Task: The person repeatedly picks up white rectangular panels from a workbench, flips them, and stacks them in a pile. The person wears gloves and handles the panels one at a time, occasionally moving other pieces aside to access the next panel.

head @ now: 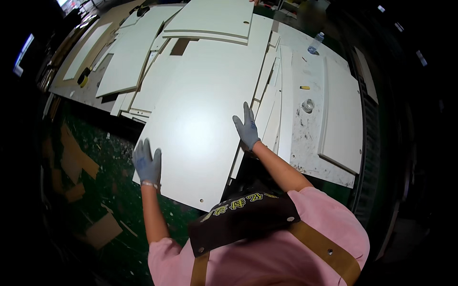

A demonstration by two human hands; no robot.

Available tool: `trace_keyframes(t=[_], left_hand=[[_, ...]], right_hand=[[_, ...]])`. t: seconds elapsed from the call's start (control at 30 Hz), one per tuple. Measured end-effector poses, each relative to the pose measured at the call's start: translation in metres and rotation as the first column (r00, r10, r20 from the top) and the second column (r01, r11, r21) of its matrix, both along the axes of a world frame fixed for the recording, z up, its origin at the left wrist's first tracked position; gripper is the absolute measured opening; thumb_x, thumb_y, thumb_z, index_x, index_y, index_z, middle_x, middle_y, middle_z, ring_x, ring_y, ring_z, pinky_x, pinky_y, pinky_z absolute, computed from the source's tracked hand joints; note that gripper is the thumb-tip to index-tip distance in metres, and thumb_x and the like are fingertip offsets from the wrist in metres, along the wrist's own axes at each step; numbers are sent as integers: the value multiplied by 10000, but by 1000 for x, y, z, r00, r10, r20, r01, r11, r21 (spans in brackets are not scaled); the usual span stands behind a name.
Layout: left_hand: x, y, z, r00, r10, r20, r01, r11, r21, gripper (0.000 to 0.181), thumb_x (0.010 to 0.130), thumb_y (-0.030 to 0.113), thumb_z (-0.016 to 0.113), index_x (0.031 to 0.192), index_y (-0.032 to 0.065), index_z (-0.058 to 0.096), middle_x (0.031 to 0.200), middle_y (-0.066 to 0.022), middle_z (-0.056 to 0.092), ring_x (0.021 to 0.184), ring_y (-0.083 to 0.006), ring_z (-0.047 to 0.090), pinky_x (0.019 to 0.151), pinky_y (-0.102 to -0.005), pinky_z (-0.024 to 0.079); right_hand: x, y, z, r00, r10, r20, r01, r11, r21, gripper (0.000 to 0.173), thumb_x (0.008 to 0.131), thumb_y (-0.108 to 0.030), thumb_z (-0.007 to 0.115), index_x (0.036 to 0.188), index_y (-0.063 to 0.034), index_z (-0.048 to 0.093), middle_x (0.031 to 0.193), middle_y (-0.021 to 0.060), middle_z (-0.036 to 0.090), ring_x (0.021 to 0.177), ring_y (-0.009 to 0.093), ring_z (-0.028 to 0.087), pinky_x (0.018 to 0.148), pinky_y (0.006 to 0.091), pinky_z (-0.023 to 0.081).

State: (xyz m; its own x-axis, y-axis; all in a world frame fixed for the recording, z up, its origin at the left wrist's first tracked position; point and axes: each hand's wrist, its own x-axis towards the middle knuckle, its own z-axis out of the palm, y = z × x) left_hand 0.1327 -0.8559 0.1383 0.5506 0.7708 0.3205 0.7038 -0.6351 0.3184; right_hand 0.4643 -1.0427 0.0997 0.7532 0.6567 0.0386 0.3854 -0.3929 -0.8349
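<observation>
A long white board panel [193, 136] lies before me, its near end jutting past the worktable over the floor. A small round hole sits near its front corner. My left hand [146, 161], in a grey work glove, rests at the panel's left edge with fingers apart. At the right edge my right hand [247, 127], gloved the same way, lies with fingers spread on the surface. Neither hand is closed around anything. Two white panels [211, 21] are stacked at the far end, and part of another person's hand [254, 1] touches their far right corner.
Narrow white strips [266, 96] lie right of the panel. Further right are a glass jar [307, 105], a yellow-handled tool [305, 87], a plastic bottle [316, 43] and another white panel [341, 118]. More panels [132, 53] lie left. Cardboard scraps [102, 230] litter the green floor.
</observation>
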Motion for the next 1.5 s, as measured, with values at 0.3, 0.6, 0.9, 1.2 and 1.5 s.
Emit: trace_keyframes(t=[0.3,0.6,0.9,1.2,1.5], left_hand=[[-43,-15,-6,968,232,99,-218,967,-128,460,895,330,598,1212,-3,601,1195,-203,618,1085,-368,582,932,-421,452],[-68,-1,-68,251,659,709,36,726,-687,302,944,266,575,892,-30,603,853,-81,629,701,-157,561,632,-318,497],[-73,3,-82,403,683,610,-355,731,-583,416,935,362,597,916,-50,652,832,-75,664,747,-142,558,689,-311,463],[-67,0,-76,294,642,708,-225,766,-602,353,966,323,540,865,6,660,791,-33,645,712,-114,554,668,-285,454],[-67,0,-72,247,672,699,-62,730,-680,356,965,330,513,811,23,604,767,-49,624,678,-156,587,624,-299,478]], right_hand=[[-4,-1,-4,998,-62,-16,63,998,9,750,928,-468,516,1524,-153,188,1534,254,214,1433,367,208,1153,412,234],[-33,-19,4,998,-60,10,61,998,-13,757,905,-463,551,1516,-163,218,1514,287,225,1400,430,238,1136,458,250],[-29,-14,-15,998,6,57,-12,995,103,767,915,-363,590,1519,-113,189,1523,255,241,1408,410,241,1137,436,253],[-27,-13,-19,996,50,80,-60,990,128,753,925,-370,572,1516,-103,190,1524,287,200,1417,429,196,1142,452,229],[-28,-18,-12,998,-3,60,-1,998,55,751,909,-447,564,1516,-173,217,1508,319,199,1391,444,256,1127,451,273]])
